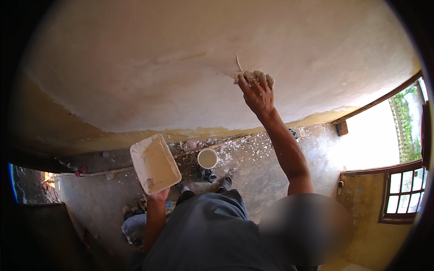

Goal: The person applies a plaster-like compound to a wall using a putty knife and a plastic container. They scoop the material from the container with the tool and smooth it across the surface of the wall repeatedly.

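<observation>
My left hand (158,195) grips a cream plastic tray (156,165) from below, with pale paste smeared inside it. My right hand (257,92) is raised to the wall (181,90), its fingers curled and caked with pale paste around something I cannot make out. Just above those fingers a thin upright ridge of paste (238,61) stands on the wall, whose whitish coat ends low down over yellow paint.
A white bucket (207,158) stands near my feet on concrete (248,180) strewn with flakes. A long pole (113,172) lies along the wall base, and a heap of items (133,223) sits lower left. Bright openings are at both sides, with a barred window (404,192) right.
</observation>
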Motion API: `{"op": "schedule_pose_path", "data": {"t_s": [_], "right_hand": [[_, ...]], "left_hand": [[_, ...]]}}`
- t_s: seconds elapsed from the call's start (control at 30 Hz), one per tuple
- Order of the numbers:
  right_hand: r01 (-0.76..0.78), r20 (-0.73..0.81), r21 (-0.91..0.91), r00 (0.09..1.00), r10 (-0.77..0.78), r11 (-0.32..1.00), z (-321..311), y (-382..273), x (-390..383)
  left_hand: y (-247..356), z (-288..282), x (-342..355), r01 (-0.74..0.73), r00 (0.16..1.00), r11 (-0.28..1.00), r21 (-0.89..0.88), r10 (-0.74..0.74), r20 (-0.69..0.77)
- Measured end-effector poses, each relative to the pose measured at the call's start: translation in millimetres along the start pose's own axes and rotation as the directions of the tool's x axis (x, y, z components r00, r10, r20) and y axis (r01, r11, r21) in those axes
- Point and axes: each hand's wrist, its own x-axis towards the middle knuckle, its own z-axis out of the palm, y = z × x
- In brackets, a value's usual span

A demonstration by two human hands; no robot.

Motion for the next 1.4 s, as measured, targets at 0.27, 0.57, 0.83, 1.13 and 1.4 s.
{"op": "schedule_pose_path", "data": {"t_s": [0.27, 0.57, 0.83, 1.13, 1.4], "right_hand": [[-0.198, -0.311, -0.004, 0.932, 0.187, 0.98, -51.3, 57.7, 86.3], [-0.086, 0.014, 0.059, 0.996, 0.085, 0.995, 10.7, -23.5, -38.4], [-0.07, -0.155, 0.003, 0.985, 0.069, 0.998, -2.6, -7.7, 57.1], [-0.602, 0.165, 0.642, 0.713, 0.682, 0.474, -32.2, -45.6, 49.5], [-0.774, 0.118, 0.548, 0.447, 0.887, 0.317, 35.9, -81.8, 57.3]], "left_hand": [[-4.8, 11.7, 3.0, 0.046, 0.994, 0.999, 0.01, -0.047, 0.101], [-14.2, 18.6, 13.8, -0.018, 1.0, 1.0, -0.018, 0.018, 0.01], [6.0, -5.7, 6.0, -0.049, 0.999, 0.999, 0.002, 0.049, -0.002], [0.2, -12.6, 13.9, -0.092, 0.993, 0.989, 0.118, 0.082, 0.086], [18.6, -7.5, 1.9, -0.037, 0.997, 0.999, 0.006, 0.036, 0.066]]}}
